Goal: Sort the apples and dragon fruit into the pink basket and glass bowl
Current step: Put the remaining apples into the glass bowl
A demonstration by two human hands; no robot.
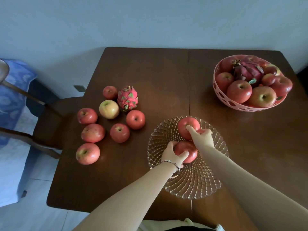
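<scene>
The glass bowl sits at the table's near middle. Inside it, my left hand grips a red apple from the left. My right hand holds a second red apple at the bowl's far side, with a finger on its stem hollow. A further red fruit shows just behind that hand. Several loose apples lie at the left, among them a yellowish apple, beside a dragon fruit. The pink basket at the far right holds several apples and a dark dragon fruit.
The brown wooden table stands against a pale wall. A wooden chair is tucked in at the left edge, with a blue patterned cloth beyond it. Bare tabletop lies between the bowl and the basket.
</scene>
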